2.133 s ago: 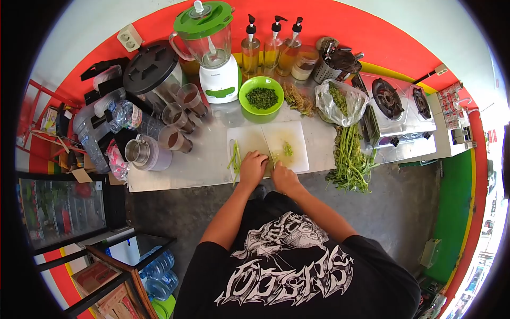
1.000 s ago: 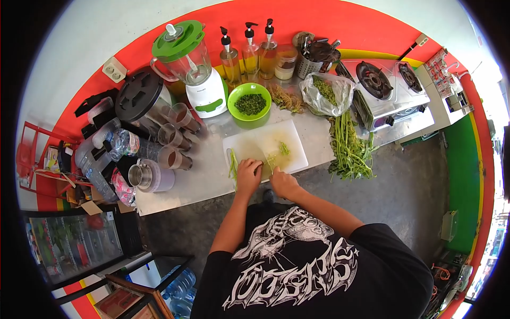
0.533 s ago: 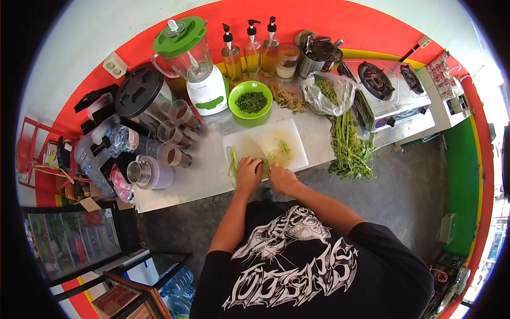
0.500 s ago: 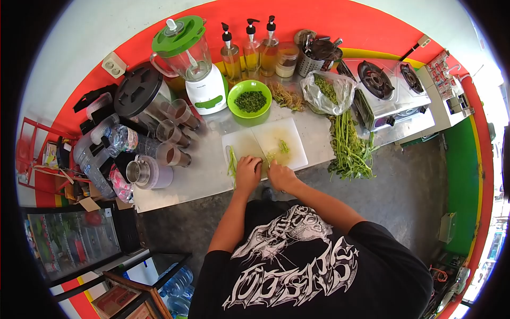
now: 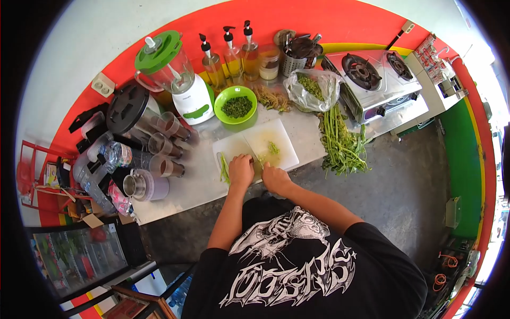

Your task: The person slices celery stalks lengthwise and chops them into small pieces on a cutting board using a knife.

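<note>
A white cutting board [image 5: 284, 141] lies at the table's front edge. My left hand [image 5: 241, 170] is closed low on the board, its fingers pressed on something mostly hidden, beside green stems [image 5: 224, 168] at the board's left. Closed round the handle of a knife, my right hand [image 5: 275, 178] is at the front edge; the thin blade [image 5: 252, 150] points up across the board. Chopped green bits [image 5: 273, 148] lie right of the blade. Behind the board stands a green bowl [image 5: 226, 119] of chopped leaves.
A blender [image 5: 192, 101], pump bottles [image 5: 234, 61] and a utensil holder stand at the back. Leafy stems [image 5: 342, 143] and a plastic bag [image 5: 324, 101] lie left of the gas stove [image 5: 372, 101]. Glasses [image 5: 167, 166] and a metal-topped flask [image 5: 154, 185] are at the left.
The view has turned, so the bottles, stove and board appear further left and tilted. Both hands remain low on the board, close together, with the knife between them.
</note>
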Available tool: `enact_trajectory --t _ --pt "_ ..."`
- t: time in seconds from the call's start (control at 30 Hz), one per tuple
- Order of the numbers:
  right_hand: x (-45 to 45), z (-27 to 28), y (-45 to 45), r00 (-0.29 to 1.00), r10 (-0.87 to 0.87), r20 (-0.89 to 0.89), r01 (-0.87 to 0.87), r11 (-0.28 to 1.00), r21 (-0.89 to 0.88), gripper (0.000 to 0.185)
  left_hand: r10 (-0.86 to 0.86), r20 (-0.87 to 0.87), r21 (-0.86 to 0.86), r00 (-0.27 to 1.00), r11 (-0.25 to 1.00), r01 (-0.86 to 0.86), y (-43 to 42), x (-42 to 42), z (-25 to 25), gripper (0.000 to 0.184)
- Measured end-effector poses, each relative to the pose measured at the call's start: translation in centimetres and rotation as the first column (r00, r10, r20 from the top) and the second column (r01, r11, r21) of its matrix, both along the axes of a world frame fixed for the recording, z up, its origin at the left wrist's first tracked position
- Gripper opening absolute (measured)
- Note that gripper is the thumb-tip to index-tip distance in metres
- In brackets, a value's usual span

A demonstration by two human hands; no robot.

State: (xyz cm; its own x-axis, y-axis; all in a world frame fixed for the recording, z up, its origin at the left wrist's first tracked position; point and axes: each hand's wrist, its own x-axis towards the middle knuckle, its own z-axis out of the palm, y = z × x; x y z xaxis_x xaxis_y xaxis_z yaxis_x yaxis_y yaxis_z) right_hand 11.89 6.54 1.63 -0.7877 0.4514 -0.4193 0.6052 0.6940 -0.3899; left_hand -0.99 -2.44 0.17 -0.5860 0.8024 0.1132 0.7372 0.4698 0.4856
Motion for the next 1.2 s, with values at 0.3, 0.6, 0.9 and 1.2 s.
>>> enact_trajectory --t 0.3,0.6,0.9,1.2 --pt "3.4 1.3 3.8 0.983 -0.185 -0.011 0.185 0.982 0.022 0.036 -0.038 0.126 0.146 0.991 0.989 0.019 2.4 1.1 -0.5 0.006" --pt "2.6 1.9 2.2 0.998 -0.052 0.02 0.053 0.997 -0.062 0.037 -0.007 0.084 0.176 0.996 0.984 -0.008 1.9 2.4 -1.0 0.012" --pt "0.6 1.3 2.2 0.993 -0.073 0.092 0.079 0.995 -0.066 0.038 -0.005 0.137 0.143 0.991 0.99 -0.015 1.6 1.4 -0.9 0.013" --pt "1.6 1.8 1.2 0.994 -0.061 0.086 0.067 0.995 -0.076 0.039 0.063 0.274 0.135 0.96 0.986 -0.103 1.5 1.6 -0.4 0.011"
